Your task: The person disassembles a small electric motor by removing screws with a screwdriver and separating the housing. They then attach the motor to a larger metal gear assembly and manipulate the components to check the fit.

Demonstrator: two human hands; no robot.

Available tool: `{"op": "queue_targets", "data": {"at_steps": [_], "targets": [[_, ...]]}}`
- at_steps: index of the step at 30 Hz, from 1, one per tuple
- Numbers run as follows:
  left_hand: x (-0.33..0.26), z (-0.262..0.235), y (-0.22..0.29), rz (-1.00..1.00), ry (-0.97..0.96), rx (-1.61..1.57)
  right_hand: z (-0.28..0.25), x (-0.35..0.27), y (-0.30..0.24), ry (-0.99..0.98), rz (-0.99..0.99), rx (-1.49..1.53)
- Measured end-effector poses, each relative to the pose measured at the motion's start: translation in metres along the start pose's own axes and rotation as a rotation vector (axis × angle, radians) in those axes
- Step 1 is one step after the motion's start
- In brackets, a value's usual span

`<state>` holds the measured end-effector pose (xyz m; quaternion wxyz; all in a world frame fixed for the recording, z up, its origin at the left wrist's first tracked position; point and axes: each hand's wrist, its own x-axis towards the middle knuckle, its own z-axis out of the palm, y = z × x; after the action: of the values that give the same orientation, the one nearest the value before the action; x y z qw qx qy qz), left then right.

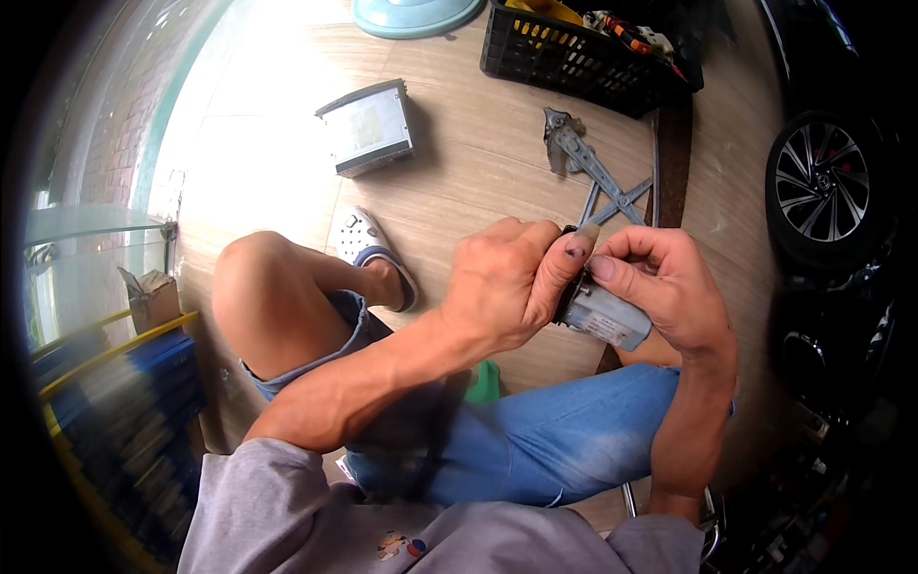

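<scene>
Above my left thigh, a small electric motor (604, 320) with a silver-grey casing, a pale label and a black end piece is held up. My left hand (502, 282) is closed round its black end, thumb pressed on top. My right hand (669, 287) comes in from the other side, its thumb and forefinger pinched together at the motor's near-black end, close to my left thumb. What sits between those fingertips, if anything, is too small to tell. Beyond my hands a metal scissor-arm window regulator (602, 177) lies on the floor.
A metal box-shaped unit (368, 129) lies on the wood-look floor, left of the regulator. Behind stands a black plastic crate (574, 57) of parts, beside a light-blue round base (416, 14). A wheel (820, 177) is at right. Shelving with blue bins (158, 383) stands at left.
</scene>
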<state>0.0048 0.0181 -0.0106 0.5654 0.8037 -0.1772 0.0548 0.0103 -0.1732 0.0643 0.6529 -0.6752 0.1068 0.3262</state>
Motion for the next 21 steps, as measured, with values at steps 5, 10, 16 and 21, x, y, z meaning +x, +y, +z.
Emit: {"op": "queue_targets", "data": {"at_steps": [5,10,16,21], "targets": [[-0.001,0.002,-0.002,-0.018,-0.009,0.016,0.002,0.000,0.003,0.026,0.002,-0.006],[0.002,-0.002,0.008,-0.101,-0.018,-0.081,-0.011,0.007,0.006,0.056,-0.016,0.002],[0.001,-0.011,0.006,-0.548,-0.157,-0.407,-0.090,0.095,0.146,0.657,0.015,-0.279],[0.003,-0.018,0.028,-0.576,-0.175,-0.517,-0.079,0.136,0.345,0.682,0.497,-0.713]]}}
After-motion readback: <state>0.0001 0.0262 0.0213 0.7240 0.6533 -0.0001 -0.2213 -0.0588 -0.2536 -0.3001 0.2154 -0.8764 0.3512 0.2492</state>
